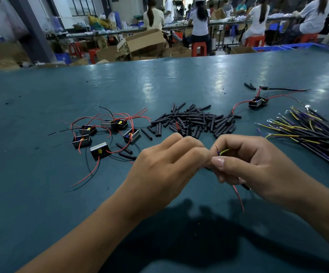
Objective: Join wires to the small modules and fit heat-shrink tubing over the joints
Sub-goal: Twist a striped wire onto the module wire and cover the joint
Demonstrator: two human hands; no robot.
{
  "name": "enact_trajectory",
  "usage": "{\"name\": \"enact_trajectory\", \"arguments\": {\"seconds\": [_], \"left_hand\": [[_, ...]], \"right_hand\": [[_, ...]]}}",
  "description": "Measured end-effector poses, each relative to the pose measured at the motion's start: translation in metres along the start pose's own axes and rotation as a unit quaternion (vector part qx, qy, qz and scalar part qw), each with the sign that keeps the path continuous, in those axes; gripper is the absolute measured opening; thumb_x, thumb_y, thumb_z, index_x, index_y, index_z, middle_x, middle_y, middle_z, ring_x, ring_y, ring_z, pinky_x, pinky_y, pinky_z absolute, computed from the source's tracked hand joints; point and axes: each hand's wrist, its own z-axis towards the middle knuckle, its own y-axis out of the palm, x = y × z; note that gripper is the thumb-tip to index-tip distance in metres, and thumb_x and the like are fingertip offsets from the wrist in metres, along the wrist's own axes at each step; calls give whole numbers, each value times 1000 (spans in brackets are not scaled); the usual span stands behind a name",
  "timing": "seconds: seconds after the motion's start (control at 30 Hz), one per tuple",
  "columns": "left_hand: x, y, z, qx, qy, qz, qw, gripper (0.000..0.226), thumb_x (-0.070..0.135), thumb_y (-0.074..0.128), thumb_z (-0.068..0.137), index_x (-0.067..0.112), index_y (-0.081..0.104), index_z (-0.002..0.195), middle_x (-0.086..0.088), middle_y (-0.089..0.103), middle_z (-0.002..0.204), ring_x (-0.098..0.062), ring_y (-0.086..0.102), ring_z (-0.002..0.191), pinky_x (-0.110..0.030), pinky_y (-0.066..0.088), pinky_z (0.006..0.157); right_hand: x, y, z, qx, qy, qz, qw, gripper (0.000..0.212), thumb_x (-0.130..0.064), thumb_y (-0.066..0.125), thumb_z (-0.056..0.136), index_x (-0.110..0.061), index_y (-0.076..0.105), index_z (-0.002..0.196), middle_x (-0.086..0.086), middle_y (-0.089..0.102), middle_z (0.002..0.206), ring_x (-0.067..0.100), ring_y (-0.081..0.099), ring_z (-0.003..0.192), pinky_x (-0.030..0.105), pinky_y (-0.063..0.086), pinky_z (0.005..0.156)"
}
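Head view: left hand (165, 164) and right hand (252, 164) pinch wires (223, 151) together; joint hidden, prob. loose twist could slip apart.

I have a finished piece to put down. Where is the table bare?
Bare: the near-left table below the modules, and the far strip behind the tubing pile. Crowded: modules, pile, and wire bundle on the right.

The teal table top (61, 194) looks smooth with a soft sheen. Heat-shrink tubing pieces (195, 120) are matt black; cardboard boxes (144, 42), upper middle, are dull brown.
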Motion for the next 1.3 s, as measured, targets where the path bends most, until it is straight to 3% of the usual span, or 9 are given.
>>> {"name": "enact_trajectory", "arguments": {"seconds": [0.1,0.23,0.47,0.67,0.83,0.97,1.1,1.2,1.3], "left_hand": [[4,-2,2,-7,-217,-212,953,15,29,58,99,16,58,91,6,57,81,-13,54,68,-32,46,54],[10,-5,7,-99,-437,-459,767,22,20,56,98,11,62,79,1,57,63,-15,48,54,-26,38,44],[13,-5,11,-116,-510,-553,648,26,24,45,87,17,61,68,-3,53,62,-16,43,51,-22,31,44],[8,-5,8,-194,-536,-597,564,19,30,55,84,25,60,67,6,52,64,-9,42,50,-18,33,44],[6,-7,8,-209,-546,-622,521,18,29,57,88,24,60,70,7,51,65,-7,40,50,-18,31,43],[6,-6,8,-198,-549,-625,519,17,26,56,90,24,59,73,7,52,65,-7,40,50,-17,31,43],[10,-2,7,-157,-538,-589,582,15,22,57,87,23,61,73,5,53,65,-9,41,51,-18,32,46],[10,0,4,-124,-486,-508,700,19,16,59,96,19,64,78,-1,55,64,-14,43,53,-22,33,46],[9,0,3,-99,-353,-350,862,12,17,62,96,16,65,84,6,57,71,-7,47,59,-18,37,54]], "right_hand": [[2,0,-1,38,-69,-124,989,5,-27,65,88,-22,64,84,7,61,65,24,53,57,34,41,53],[7,1,-1,47,-143,-254,955,11,-35,59,89,-25,64,87,-1,55,61,20,47,52,32,39,49],[7,-2,-1,43,-200,-358,911,5,-20,61,90,-20,65,88,-15,52,70,0,47,62,13,37,60],[8,-1,0,24,-230,-395,889,6,-15,61,92,-14,67,93,-6,56,78,6,48,67,25,44,62],[8,-2,0,19,-239,-429,871,7,-12,63,91,-9,69,95,-6,55,78,8,49,69,21,42,65],[7,-2,-1,15,-233,-447,863,8,-15,62,93,-10,67,96,-4,57,78,11,51,69,25,44,65],[4,-3,-3,13,-208,-442,873,16,-26,56,93,-14,65,97,-8,60,80,5,52,70,15,41,67],[3,-2,-3,22,-184,-432,883,16,-30,55,91,-18,65,95,-13,59,74,2,48,64,11,39,62],[4,0,-3,49,-122,-347,929,6,-28,63,89,-23,65,90,-6,66,69,13,59,60,30,48,58]]}}
